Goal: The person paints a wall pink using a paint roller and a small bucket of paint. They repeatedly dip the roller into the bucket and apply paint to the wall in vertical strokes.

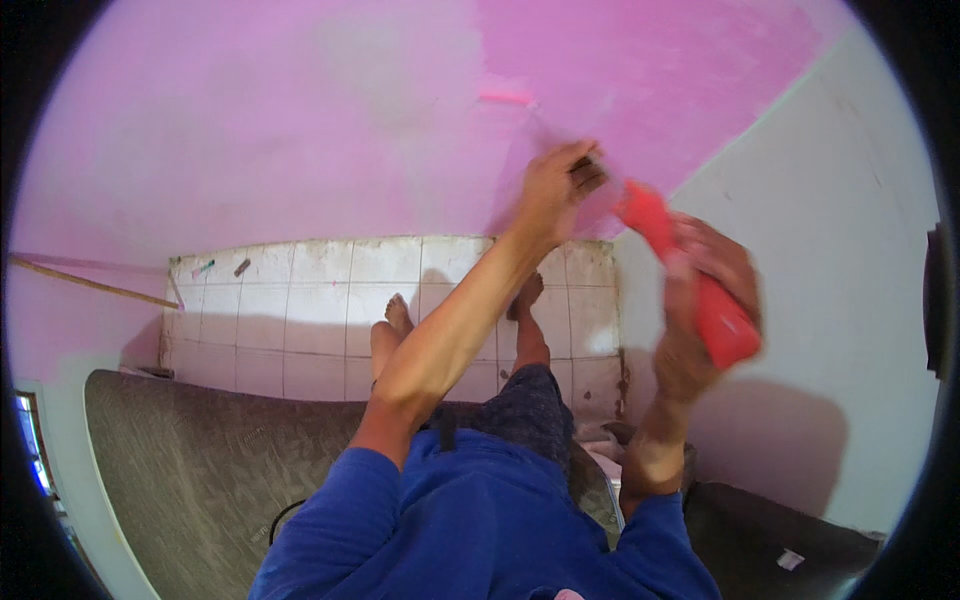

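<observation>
A paint roller with a pink roller head [508,99] is against the pink-painted wall [620,90], its thin shaft running down to the right. My left hand [557,185] is closed around the shaft below the head. My right hand [688,290], blurred by motion, wraps around a thick red handle [648,215] lower on the right, in line with the shaft. Deeper pink covers the wall right of the roller head, while paler, patchy pink lies to its left. The join between shaft and handle is blurred.
A white wall [840,230] meets the pink one in a corner at right. Below is a white tiled floor [320,290] where my bare feet stand. A dark sofa [190,440] is behind my legs. A wooden stick [95,283] leans at left; small items lie on the tiles.
</observation>
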`<state>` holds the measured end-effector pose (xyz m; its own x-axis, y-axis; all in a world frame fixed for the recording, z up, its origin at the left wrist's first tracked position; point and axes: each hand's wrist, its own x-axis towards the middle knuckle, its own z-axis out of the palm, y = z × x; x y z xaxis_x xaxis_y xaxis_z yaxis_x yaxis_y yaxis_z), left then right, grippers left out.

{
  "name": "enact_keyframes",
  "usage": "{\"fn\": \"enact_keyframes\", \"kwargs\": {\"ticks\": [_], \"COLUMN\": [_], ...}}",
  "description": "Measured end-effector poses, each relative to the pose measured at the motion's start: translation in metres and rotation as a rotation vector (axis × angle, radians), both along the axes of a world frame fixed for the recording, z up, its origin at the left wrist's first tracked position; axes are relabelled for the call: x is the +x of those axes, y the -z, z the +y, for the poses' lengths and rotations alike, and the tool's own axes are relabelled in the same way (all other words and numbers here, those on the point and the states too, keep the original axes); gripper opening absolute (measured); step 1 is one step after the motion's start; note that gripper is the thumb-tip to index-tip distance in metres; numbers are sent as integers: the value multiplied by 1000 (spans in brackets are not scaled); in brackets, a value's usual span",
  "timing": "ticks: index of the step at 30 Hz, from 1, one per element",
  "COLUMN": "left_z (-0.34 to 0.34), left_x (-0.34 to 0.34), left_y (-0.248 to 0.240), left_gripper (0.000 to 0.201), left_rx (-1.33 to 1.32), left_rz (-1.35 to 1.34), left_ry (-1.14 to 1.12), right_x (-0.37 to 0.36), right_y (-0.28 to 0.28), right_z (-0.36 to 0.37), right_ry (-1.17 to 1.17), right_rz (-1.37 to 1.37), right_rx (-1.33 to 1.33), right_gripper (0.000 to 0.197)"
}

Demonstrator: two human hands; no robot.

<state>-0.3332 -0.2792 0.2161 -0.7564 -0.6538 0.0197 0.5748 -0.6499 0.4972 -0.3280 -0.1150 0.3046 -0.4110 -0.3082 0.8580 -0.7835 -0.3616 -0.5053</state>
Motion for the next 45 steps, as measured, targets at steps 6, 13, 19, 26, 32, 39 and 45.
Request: {"fn": "enact_keyframes", "kwargs": {"ticks": [6, 13, 19, 26, 32, 39, 45], "left_z": [11, -25, 4, -32, -64, -58, -48], "left_x": [10, 2, 19, -1, -9, -11, -14], "left_y": [-38, 24, -43, 60, 162, 184, 137], "left_gripper": [16, 15, 15, 15, 15, 14, 17], "left_rx": [-53, 54, -13, 127, 220, 276, 152], "left_rz": [64, -48, 24, -110, -247, -258, -176], "left_ry": [38, 7, 8, 0, 62, 151, 116], "right_x": [22, 14, 35, 9, -2, -3, -8], "right_y": [-24, 6, -36, 34, 106, 125, 92], "right_z": [14, -30, 3, -35, -67, -64, -50], "right_ry": [14, 43, 38, -39, -83, -24, 1], "right_rz": [104, -7, 104, 6, -123, -193, -130], "right_rx": [23, 162, 40, 193, 281, 335, 236], "right_gripper": [12, 14, 12, 14, 18, 18, 16]}}
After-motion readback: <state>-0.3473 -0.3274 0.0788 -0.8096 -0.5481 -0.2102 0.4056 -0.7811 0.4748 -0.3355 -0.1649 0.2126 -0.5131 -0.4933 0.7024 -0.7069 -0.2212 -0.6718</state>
